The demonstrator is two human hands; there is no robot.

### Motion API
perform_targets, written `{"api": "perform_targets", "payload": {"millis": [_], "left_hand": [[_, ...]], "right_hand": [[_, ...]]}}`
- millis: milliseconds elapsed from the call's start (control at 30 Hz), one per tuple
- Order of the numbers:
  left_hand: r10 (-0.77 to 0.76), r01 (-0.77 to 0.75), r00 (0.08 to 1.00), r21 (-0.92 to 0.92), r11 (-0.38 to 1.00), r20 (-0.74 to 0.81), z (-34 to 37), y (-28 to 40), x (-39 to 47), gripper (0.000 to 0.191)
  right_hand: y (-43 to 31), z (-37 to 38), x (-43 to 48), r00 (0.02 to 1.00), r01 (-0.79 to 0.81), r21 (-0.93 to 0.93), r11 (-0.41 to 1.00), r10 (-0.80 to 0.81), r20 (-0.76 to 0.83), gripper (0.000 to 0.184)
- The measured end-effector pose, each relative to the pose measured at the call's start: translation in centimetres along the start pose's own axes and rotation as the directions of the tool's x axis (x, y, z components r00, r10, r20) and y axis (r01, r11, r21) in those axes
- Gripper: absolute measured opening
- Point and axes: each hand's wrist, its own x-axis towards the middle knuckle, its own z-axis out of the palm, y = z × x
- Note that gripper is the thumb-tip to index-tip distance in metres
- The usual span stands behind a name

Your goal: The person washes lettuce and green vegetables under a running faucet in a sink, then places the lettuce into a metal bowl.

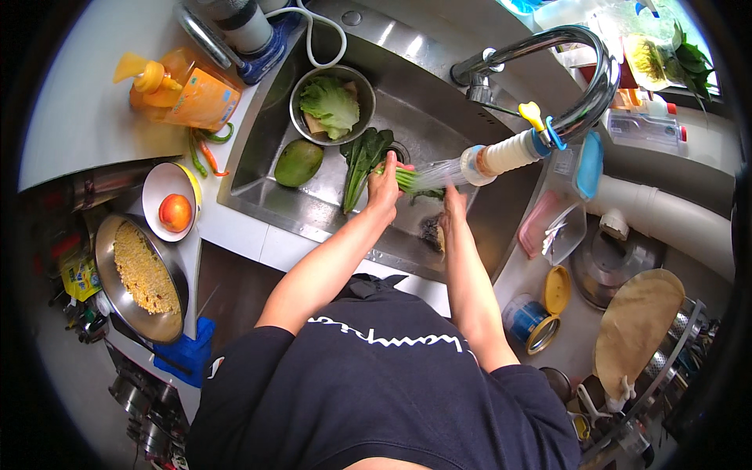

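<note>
Over the steel sink (270,202), my left hand (385,188) is closed around green leafy stems (404,178), and water from the flexible faucet nozzle (477,166) runs over them. My right hand (454,205) is blurred, just below the nozzle beside the dark leafy ends; whether it grips them cannot be told. More dark leafy greens (359,170) lie in the sink left of my left hand. Nearby are a green mango (299,163) and a steel bowl (294,120) holding lettuce (330,108). A dark, bristly thing lies partly hidden behind my right wrist.
Left of the sink stand an orange pump bottle (205,97), chili peppers (205,154), a white bowl (154,211) with a reddish fruit (175,212), and a metal pan (106,264) of yellow grains. The curved faucet (608,76) arches overhead; containers and an open can (523,317) stand at right.
</note>
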Motion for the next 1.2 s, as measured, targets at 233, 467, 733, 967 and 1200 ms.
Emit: {"api": "perform_targets", "payload": {"millis": [233, 467, 733, 967, 1200], "left_hand": [[-0.176, 0.172, 0.984, 0.209, 0.963, -0.002, 1.4, 0.0, 0.8, 0.027], [-0.235, 0.118, 0.931, 0.379, 0.918, 0.279, -0.5, 0.0, 2.6, 0.022], [0.035, -0.174, 0.919, 0.323, 0.930, 0.393, -0.7, -0.5, 1.4, 0.021], [-0.097, 0.081, 0.894, 0.054, 0.995, 0.437, 0.7, 0.1, 1.6, 0.029], [-0.135, 0.179, 0.835, -0.032, 0.983, 0.534, 1.3, 0.2, 1.2, 0.030]], "right_hand": [[-3.6, -0.2, -5.9, 0.471, 0.827, -0.254, 0.501, -0.373, 0.799, 0.056], [-0.4, 0.6, -2.9, 0.492, 0.869, -0.378, 0.319, -0.481, 0.726, 0.032], [-0.3, 0.5, -4.3, 0.578, 0.745, -0.314, 0.588, -0.335, 0.744, 0.033], [-0.9, 0.4, -4.0, 0.543, 0.773, -0.163, 0.613, -0.507, 0.670, 0.032], [-2.9, 0.1, -3.3, 0.655, 0.514, -0.255, 0.819, -0.183, 0.733, 0.026]]}}
